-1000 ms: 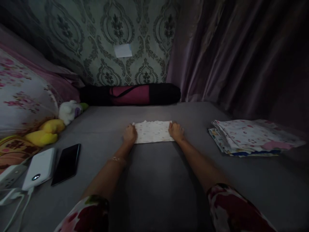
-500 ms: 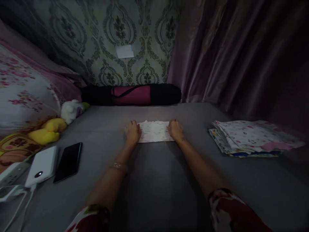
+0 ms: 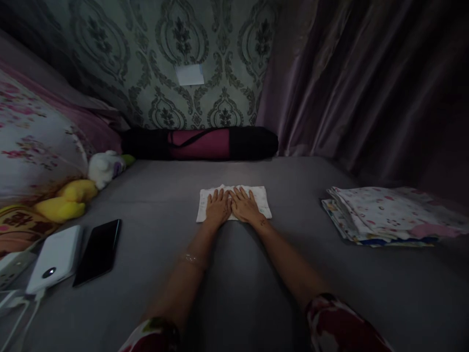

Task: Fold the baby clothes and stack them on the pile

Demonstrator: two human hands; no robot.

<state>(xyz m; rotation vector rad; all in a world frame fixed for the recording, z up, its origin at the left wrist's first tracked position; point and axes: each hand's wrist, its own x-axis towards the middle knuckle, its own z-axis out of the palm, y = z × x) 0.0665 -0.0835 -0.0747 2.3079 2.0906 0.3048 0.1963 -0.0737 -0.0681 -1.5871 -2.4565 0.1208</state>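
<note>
A small white folded cloth with faint dots lies on the grey bed surface in front of me. My left hand and my right hand lie flat on its middle, side by side, fingers stretched out and touching the cloth. Only the two ends of the cloth show past my hands. A thin bracelet sits on my left wrist.
A stack of folded patterned cloths lies at the right. A black phone, a white power bank with cables, a yellow plush and a white plush are at the left. A black-and-pink rolled bag lies against the wall.
My hands moved from the two ends of the cloth to its middle and now lie flat on it. The cloth looks flatter.
</note>
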